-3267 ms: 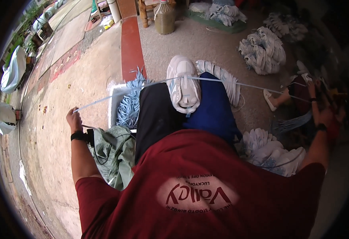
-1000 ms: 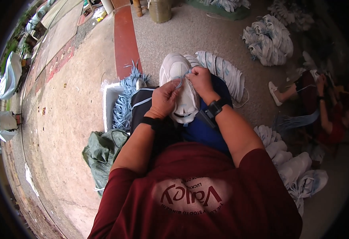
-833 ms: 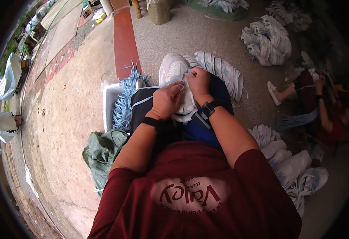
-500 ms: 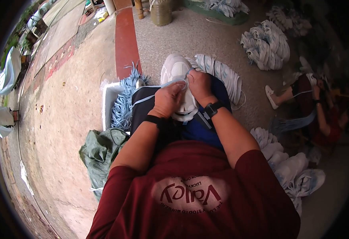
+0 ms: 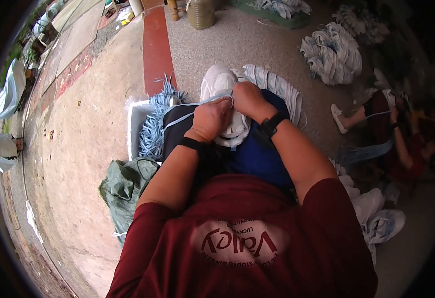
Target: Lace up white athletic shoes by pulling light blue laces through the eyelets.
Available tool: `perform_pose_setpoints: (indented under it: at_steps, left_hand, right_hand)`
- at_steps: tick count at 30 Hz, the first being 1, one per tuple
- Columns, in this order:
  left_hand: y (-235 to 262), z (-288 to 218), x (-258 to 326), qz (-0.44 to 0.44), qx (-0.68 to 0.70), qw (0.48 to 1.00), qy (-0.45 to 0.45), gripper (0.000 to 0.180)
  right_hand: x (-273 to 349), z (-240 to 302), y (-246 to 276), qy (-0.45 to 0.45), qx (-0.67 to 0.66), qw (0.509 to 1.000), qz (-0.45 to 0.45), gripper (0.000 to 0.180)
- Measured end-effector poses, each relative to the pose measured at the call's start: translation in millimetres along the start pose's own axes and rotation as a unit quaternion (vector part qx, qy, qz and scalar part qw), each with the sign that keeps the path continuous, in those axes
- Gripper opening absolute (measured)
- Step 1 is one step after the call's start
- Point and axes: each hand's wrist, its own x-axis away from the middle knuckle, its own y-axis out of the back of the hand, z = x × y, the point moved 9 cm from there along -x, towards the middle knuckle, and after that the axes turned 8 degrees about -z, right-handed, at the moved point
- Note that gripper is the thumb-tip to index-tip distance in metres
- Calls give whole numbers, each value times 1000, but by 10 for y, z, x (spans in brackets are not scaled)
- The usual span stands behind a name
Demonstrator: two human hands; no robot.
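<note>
Swung in over the shoe (image 5: 218,79), left grip (image 5: 210,118) pinches the blue lace (image 5: 178,120), which I judge light, limp, best held near its tip; right grip (image 5: 251,102) I can't tell.

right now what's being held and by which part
Left fingers pinch a blue shoelace partway along, over the white sneaker; what right fingers grip is hidden.

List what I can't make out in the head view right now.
In the head view:
Right hand: its own back hides its fingertips and grip.
White shoe: hands cover part of its lacing area.
Light blue lace: its path inside the left hand is hidden by that hand.
Co-worker: too dim for finger detail.
Jug: top cut off by the upper edge.
</note>
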Motion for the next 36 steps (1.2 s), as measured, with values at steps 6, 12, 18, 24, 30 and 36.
perform_pose_setpoints:
  at_steps: [6,12,18,24,30,36]
  left_hand:
    - [-21,9,12,-3,-29,1000,-8,15]
    - [31,-3,33,-12,-31,999,-12,16]
    - [16,-125,-19,-11,-52,998,-43,15]
    - [-198,17,-111,6,-152,988,9,11]
    - [-391,-3,-187,85,-208,974,-12,14]
    - [-445,-80,-227,158,-286,941,-89,16]
  right_hand:
    - [-108,-247,-121,17,-187,978,91,5]
    - [-51,-174,-32,1,-274,957,96,4]
    - [-44,-251,-49,8,-281,959,30,4]
    - [-55,-279,14,13,-264,964,11,11]
    - [-11,-304,-112,25,-285,958,34,14]
    - [200,-378,-89,-82,-325,938,-90,15]
